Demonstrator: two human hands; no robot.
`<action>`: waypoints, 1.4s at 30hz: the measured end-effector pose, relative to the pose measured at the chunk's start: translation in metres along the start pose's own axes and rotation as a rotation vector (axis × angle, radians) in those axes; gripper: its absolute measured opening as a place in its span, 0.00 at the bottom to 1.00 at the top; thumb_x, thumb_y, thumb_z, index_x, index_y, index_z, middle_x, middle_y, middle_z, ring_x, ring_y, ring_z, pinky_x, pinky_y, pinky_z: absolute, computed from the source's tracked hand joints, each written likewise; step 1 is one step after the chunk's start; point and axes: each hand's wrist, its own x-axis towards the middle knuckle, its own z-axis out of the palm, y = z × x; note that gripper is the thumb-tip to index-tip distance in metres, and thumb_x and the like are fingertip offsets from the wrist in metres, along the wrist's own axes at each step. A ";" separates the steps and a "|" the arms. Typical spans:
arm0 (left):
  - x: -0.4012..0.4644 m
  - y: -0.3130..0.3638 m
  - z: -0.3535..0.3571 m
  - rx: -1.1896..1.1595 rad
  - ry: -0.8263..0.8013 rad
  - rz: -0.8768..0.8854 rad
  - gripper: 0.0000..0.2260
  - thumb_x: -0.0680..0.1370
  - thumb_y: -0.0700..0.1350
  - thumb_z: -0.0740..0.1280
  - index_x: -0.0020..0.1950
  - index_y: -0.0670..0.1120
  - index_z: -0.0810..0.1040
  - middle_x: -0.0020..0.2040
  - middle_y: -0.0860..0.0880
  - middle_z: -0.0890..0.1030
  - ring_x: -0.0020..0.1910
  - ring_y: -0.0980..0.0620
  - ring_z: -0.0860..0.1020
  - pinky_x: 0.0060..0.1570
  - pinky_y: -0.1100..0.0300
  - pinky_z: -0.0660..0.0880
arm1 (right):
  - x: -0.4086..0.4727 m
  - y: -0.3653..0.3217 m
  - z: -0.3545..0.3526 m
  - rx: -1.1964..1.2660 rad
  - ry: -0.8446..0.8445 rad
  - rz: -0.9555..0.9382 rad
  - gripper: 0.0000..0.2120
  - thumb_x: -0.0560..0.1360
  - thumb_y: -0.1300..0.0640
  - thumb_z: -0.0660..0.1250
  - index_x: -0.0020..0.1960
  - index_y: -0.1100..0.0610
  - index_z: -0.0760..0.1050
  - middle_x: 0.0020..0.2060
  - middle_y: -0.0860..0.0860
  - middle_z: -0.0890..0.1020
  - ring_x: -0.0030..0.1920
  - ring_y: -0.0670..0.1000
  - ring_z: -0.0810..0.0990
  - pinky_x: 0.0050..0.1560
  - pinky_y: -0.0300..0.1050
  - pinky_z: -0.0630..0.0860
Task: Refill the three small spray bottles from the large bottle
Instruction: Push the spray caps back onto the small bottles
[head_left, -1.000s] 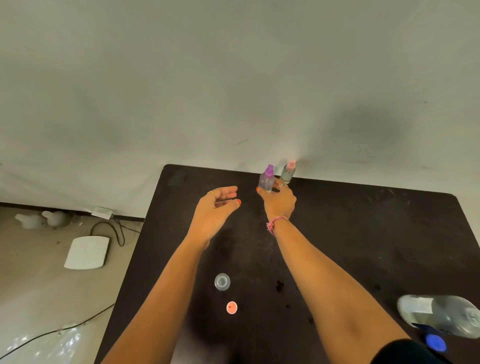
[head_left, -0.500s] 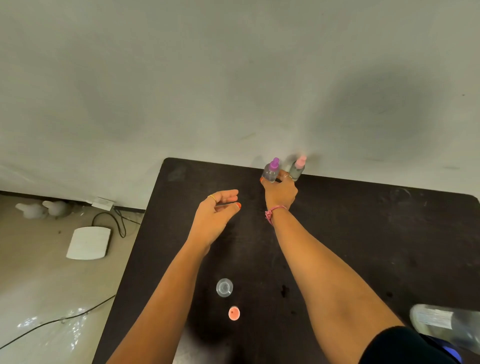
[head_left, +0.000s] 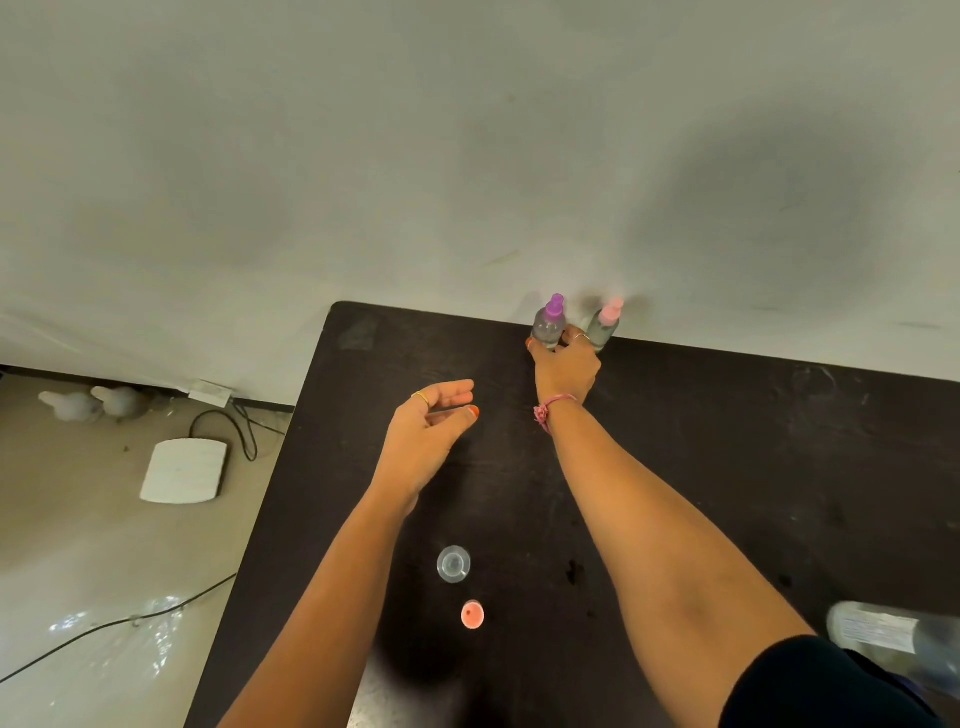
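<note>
Your right hand reaches to the far edge of the dark table, its fingers curled round the base of the purple-capped spray bottle, thumb on the near left side. The pink-capped spray bottle stands upright just beside it, to the right of your hand; whether your ringed finger actually touches it cannot be told. Both small bottles are clear-bodied, capped and upright against the pale wall.

Your left hand hovers above the table, well apart from the bottles, palm turned inward, fingers loosely spread and slightly bent, holding nothing.

Nearer to you, a small clear uncapped bottle is seen from above, standing on the table, with an orange cap just beside it. The large bottle lies at the right near edge, clear with a white label, partly hidden by your dark sleeve.

On the floor to the left sit a white flat device and black cables.
</note>
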 end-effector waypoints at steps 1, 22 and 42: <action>-0.001 -0.001 0.000 -0.006 0.003 0.001 0.13 0.76 0.42 0.69 0.58 0.55 0.78 0.54 0.57 0.81 0.54 0.58 0.79 0.60 0.54 0.75 | -0.002 0.002 -0.001 -0.004 -0.011 -0.001 0.17 0.71 0.59 0.73 0.59 0.61 0.76 0.53 0.56 0.81 0.52 0.53 0.79 0.48 0.39 0.70; -0.095 -0.046 -0.035 -0.063 0.090 0.062 0.13 0.76 0.40 0.69 0.60 0.49 0.79 0.55 0.52 0.82 0.54 0.56 0.80 0.61 0.56 0.75 | -0.154 0.080 -0.096 0.000 -0.299 -0.151 0.17 0.74 0.68 0.67 0.62 0.58 0.76 0.53 0.48 0.81 0.52 0.42 0.80 0.55 0.30 0.74; -0.126 -0.110 -0.008 0.207 0.006 -0.008 0.30 0.72 0.39 0.73 0.71 0.47 0.67 0.67 0.50 0.73 0.65 0.53 0.72 0.63 0.58 0.71 | -0.238 0.131 -0.106 -0.385 -0.680 -0.280 0.27 0.69 0.54 0.75 0.65 0.49 0.72 0.58 0.44 0.74 0.57 0.43 0.74 0.60 0.41 0.73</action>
